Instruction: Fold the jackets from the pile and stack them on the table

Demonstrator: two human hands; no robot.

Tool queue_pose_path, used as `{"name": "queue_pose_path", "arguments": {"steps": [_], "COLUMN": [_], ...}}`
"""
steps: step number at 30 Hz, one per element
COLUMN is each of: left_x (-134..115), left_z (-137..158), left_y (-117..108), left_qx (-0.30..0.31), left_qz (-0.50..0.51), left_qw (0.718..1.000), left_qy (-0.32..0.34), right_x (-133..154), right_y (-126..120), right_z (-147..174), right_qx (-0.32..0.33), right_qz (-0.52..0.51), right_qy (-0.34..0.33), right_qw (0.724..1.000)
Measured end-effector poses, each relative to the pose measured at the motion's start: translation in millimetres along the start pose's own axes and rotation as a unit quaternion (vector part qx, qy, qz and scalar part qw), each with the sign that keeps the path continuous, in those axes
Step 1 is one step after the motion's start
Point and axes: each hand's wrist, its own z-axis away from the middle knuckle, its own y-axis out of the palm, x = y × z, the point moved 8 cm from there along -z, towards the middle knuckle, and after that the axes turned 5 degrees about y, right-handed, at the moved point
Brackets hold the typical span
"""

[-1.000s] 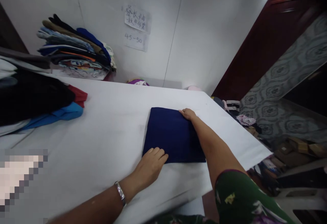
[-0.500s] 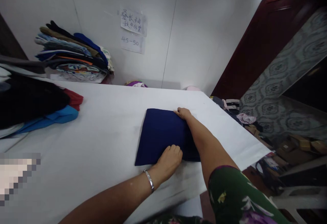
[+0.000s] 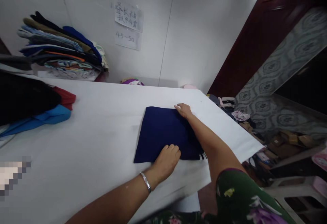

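A folded navy blue garment [image 3: 163, 128] lies on a white-covered table [image 3: 102, 142] before me. White stripes [image 3: 203, 156] show at its near right corner. My left hand [image 3: 168, 157], a silver bracelet on its wrist, has its fingers curled over the garment's near edge; the fingertips are hidden. At the far right corner, my right hand [image 3: 184, 109] has its thumb and fingers closed about the garment's edge. My right forearm crosses over the garment's right side and hides part of it.
Loose black, red and bright blue clothes [image 3: 53, 113] lie on the table's left side. A stack of folded clothes [image 3: 63, 50] rises at the back left. Handwritten paper signs [image 3: 127, 26] hang on the wall. Cardboard boxes [image 3: 283, 145] and a white plastic stool [image 3: 288, 186] are at the right.
White stripes now show at the garment's near right corner, where plain navy cloth was. Both hands keep nearly the same places on the garment. The view has shifted slightly.
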Motion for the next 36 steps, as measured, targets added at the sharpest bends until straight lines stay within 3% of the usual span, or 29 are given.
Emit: {"name": "queue_pose_path", "arguments": {"steps": [3,7,9,12,15,17,21,24,27,31,33,36], "left_x": [0.4,-0.3,0.3,1.4,2.4,2.3,-0.9,4.1,34.6,120.5,154.7,174.5], "left_z": [0.1,-0.7,-0.3,1.6,3.5,4.4,6.3,7.3,8.6,30.5,48.1,63.2], "left_y": [-0.1,0.1,-1.6,-5.6,-9.3,-10.3,-11.9,-20.0,-38.5,-60.7,-56.9,-45.2], "left_qx": [0.002,0.007,0.001,-0.011,-0.021,-0.025,-0.03,-0.037,-0.066,-0.118,-0.088,-0.047], "left_qz": [-0.001,-0.006,-0.007,-0.001,0.009,0.012,0.022,0.077,0.135,0.076,0.068,0.119], "left_qw": [1.0,1.0,1.0,1.0,1.0,1.0,0.999,0.996,0.988,0.956,0.926,0.897], "left_qy": [0.001,0.01,0.008,0.009,0.01,0.006,0.004,0.003,-0.036,-0.256,-0.36,-0.423], "right_x": [-5.0,-29.1,-35.2,-34.8,-29.0,-24.2,-27.5,-35.7,-40.6,-36.5,-40.3,-58.4], "right_y": [0.2,31.1,32.3,17.5,3.4,7.4,26.5,15.9,2.2,17.5,24.3,18.8], "right_z": [32.8,57.7,58.6,61.2,81.3,100.3,120.3,126.0,146.7,183.5,190.8,190.6], "right_qx": [-0.034,0.086,0.118,0.107,0.031,0.009,0.077,0.071,0.005,-0.007,-0.008,-0.044], "right_qz": [-0.006,-0.036,-0.054,-0.066,-0.049,-0.039,-0.095,-0.133,-0.132,-0.102,-0.118,-0.171], "right_qy": [-0.018,0.031,0.049,0.06,0.055,0.042,0.065,0.091,0.091,0.056,0.062,0.1], "right_qw": [0.999,0.995,0.99,0.99,0.997,0.998,0.99,0.984,0.987,0.993,0.991,0.979]}}
